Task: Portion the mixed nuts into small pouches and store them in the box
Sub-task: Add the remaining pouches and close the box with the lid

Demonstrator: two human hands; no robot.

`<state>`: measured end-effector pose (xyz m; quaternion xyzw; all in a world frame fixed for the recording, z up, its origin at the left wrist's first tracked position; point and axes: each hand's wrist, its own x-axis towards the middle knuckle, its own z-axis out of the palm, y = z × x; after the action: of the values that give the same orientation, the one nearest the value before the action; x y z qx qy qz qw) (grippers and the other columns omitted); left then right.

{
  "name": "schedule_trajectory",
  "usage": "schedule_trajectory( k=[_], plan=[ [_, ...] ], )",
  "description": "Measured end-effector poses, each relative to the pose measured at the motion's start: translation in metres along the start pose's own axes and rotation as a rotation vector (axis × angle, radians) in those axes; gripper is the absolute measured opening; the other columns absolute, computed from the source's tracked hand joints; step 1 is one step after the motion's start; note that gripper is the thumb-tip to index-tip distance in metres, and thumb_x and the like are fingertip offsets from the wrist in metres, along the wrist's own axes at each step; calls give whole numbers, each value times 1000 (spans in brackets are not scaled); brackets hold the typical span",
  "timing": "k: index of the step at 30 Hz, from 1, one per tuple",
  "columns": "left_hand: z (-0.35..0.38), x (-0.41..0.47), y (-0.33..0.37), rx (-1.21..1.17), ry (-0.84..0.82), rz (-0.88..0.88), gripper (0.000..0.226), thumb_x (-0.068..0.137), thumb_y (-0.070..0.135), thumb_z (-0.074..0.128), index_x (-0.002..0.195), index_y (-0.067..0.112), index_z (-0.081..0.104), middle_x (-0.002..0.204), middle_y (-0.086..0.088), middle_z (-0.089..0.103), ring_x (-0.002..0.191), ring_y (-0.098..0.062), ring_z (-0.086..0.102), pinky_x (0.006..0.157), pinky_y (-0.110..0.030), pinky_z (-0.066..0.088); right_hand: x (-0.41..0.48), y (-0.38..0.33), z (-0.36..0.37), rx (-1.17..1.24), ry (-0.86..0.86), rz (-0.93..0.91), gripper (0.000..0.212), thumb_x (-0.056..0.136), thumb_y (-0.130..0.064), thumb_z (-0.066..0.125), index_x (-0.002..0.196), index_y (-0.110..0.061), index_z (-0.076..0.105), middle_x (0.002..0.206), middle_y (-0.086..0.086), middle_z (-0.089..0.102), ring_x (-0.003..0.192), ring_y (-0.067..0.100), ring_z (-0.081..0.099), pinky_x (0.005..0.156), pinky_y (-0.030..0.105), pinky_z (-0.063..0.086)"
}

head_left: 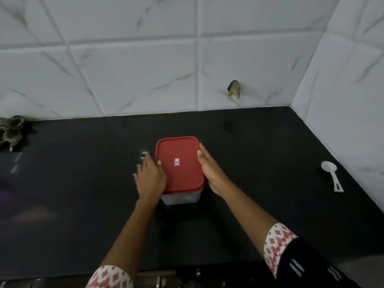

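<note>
Red-lidded box [179, 165], left hand [150, 178], right hand [210, 171] flat against opposite sides

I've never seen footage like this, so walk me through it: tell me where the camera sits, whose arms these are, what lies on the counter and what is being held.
There is no machine here. This is one picture from a wide-angle camera worn on a person's head, looking forward and down, so the two arms reaching in from below are that person's own.

On the black counter stands a clear plastic box closed with a red lid. The left hand lies against its left side, thumb on the lid's edge. The right hand lies flat along its right side with straight fingers. What is inside the box is too hazy to tell.

Far right lies a white spoon, untouched. A crumpled cloth sits at the far left, by the tiled wall.
</note>
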<state>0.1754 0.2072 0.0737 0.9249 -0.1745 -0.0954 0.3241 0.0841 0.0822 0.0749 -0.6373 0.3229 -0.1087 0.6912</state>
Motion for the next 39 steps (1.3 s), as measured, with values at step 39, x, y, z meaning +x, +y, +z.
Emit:
schedule_trajectory(
  k=[39],
  plan=[
    [278,-108,276,-582,-1015,21,52,89,-11,27,132,10,46,112,-2,54,78,-8,57,70,-18,48,-54,58,-335,-337,706,220,37,88,2,37,116,-6,60,113,15,64,106,29,59,94,40,47]
  ],
)
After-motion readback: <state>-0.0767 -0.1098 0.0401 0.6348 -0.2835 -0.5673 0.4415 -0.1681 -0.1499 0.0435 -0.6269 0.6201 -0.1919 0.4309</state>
